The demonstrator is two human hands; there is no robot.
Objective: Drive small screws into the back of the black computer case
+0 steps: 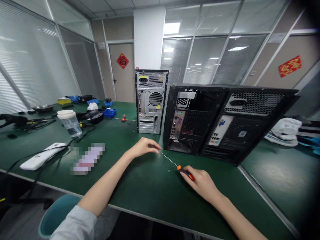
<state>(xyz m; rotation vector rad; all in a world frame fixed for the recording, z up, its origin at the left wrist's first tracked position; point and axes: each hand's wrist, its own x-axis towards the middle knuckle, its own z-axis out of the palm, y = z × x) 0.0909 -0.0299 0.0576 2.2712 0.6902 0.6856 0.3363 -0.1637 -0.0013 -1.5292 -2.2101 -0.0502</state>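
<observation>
My right hand (197, 180) is wrapped round the orange-and-black handle of a screwdriver (186, 172), whose thin shaft points up and left. Near its tip, the thumb and fingers of my left hand (145, 147) are curved towards each other; whether something tiny is between them is too small to tell. A silver computer case (150, 110) stands upright behind my left hand. To its right are two black computer cases (197, 123) (242, 123), side by side with their backs facing me. A small bit (169, 171) lies on the green table (150, 186).
Left on the table are a lidded cup (70, 123), a white power bank (42, 156), a blurred flat item (88, 159), cables and blue trays (109, 112). Another orange tool (123, 117) lies near the silver case. A teal bin (57, 213) is below the edge.
</observation>
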